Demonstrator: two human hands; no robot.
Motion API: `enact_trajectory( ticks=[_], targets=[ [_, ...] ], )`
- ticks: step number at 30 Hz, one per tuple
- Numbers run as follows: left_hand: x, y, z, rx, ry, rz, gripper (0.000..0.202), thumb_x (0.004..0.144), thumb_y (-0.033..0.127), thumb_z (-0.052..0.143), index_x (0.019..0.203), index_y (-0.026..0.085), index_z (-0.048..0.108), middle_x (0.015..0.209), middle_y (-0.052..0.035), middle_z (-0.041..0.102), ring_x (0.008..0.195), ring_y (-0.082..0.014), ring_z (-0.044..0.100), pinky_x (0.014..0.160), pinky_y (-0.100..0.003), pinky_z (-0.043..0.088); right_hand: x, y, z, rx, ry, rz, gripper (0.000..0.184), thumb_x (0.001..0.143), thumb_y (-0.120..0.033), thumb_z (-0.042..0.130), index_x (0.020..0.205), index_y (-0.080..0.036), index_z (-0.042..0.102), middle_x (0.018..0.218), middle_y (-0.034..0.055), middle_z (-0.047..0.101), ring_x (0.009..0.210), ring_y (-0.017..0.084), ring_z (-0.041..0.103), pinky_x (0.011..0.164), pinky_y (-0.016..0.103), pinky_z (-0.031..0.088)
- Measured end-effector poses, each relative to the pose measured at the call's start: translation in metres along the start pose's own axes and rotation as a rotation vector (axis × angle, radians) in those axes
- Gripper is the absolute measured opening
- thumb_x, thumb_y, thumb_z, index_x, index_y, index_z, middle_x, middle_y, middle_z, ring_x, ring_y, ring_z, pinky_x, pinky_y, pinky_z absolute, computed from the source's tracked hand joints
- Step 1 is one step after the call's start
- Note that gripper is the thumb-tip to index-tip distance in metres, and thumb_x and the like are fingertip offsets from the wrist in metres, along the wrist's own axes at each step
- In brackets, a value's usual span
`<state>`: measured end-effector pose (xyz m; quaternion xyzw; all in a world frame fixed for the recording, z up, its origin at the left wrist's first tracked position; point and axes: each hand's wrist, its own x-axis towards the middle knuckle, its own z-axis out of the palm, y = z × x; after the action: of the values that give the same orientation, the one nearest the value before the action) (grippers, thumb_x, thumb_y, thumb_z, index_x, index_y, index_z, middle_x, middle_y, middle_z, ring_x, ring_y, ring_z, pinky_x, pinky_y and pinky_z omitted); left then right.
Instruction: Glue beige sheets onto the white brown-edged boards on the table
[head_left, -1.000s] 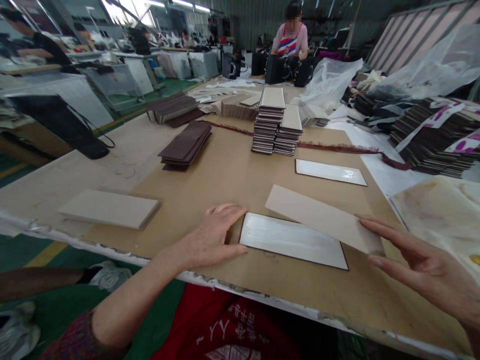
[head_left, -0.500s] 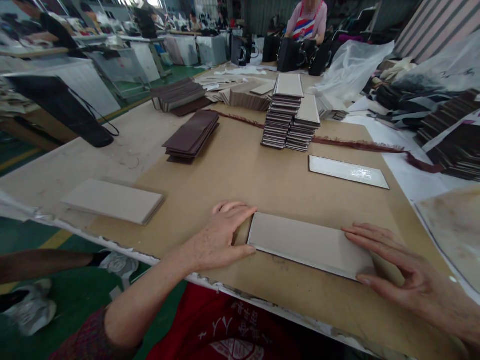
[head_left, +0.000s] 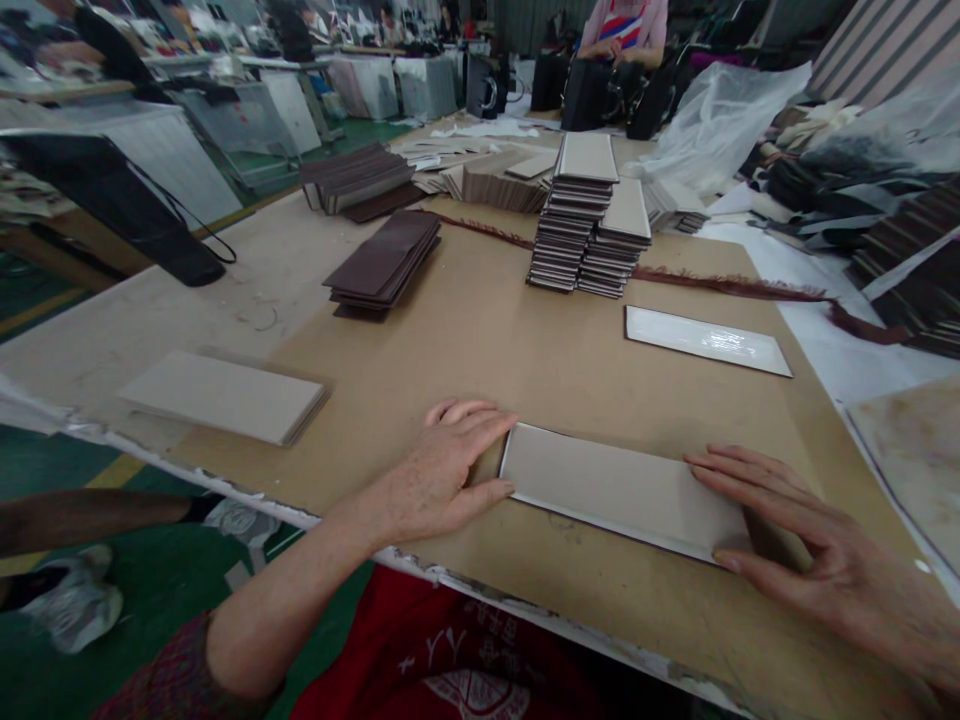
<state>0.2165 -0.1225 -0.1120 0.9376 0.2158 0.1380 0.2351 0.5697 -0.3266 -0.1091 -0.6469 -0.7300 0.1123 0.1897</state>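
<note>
A long beige cardboard panel (head_left: 615, 490) lies on the table in front of me, with a pale strip and dark edge showing beneath it. My left hand (head_left: 442, 475) is open at its left end, forefinger by the upper corner and thumb by the lower one. At the other end, my right hand (head_left: 795, 540) has its fingers stretched out over the far edge and its thumb at the near edge. The palm side of this hand is partly hidden. Beyond the panel lies a dark-edged panel with a shiny white face (head_left: 705, 340).
Beige panels (head_left: 225, 395) lie at left, brown panels (head_left: 386, 260) behind them. Finished-looking panels stand in tall stacks (head_left: 574, 220) at the back. A frayed brown strip (head_left: 727, 284) crosses the table. Clear plastic sheeting (head_left: 720, 120) is at right. A co-worker (head_left: 626, 35) handles black bags.
The view has shifted slightly, so the stacks sit a little higher and further right. My hands stay at both ends of the panel. The co-worker's hands have come together.
</note>
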Motion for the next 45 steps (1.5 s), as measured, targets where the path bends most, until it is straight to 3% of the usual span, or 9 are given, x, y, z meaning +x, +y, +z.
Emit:
enact_trajectory(
  ticks=[12,18,24,45],
  targets=[
    [0.002,0.002,0.000,0.115,-0.037,0.011,0.048,0.091,0.046,0.060,0.136,0.029,0.052,0.142,-0.0035,0.054,0.133,-0.0270,0.042,0.111,-0.052,0.029,0.000,-0.003,0.001,0.065,-0.027,0.044,0.062,0.084,-0.047,0.071,0.142,-0.034,0.054,0.146,0.0058,0.053,0.139,0.036,0.041,0.109,0.067,0.036],
    [0.001,-0.004,0.007,0.155,-0.029,0.032,0.047,0.092,0.049,0.057,0.134,0.030,0.053,0.141,-0.0037,0.055,0.131,-0.0293,0.044,0.108,-0.053,0.033,0.004,-0.010,-0.006,0.175,-0.101,0.024,0.064,0.086,-0.044,0.073,0.145,-0.032,0.050,0.146,0.0052,0.053,0.144,0.030,0.033,0.115,0.062,0.030],
    [0.000,-0.014,0.013,0.174,-0.022,0.058,0.048,0.091,0.052,0.057,0.134,0.033,0.051,0.141,-0.0045,0.054,0.130,-0.0305,0.046,0.107,-0.054,0.034,0.001,-0.007,-0.003,0.251,-0.076,-0.044,0.068,0.087,-0.042,0.074,0.148,-0.033,0.046,0.150,0.0051,0.049,0.144,0.026,0.033,0.118,0.057,0.028],
    [0.001,-0.009,0.010,0.180,-0.024,0.032,0.047,0.090,0.052,0.056,0.134,0.034,0.052,0.140,-0.0042,0.055,0.129,-0.0331,0.046,0.105,-0.056,0.036,-0.003,-0.016,-0.003,0.077,-0.111,-0.094,0.065,0.091,-0.028,0.063,0.152,-0.024,0.039,0.155,0.0089,0.040,0.145,0.026,0.032,0.119,0.054,0.026]
  ],
)
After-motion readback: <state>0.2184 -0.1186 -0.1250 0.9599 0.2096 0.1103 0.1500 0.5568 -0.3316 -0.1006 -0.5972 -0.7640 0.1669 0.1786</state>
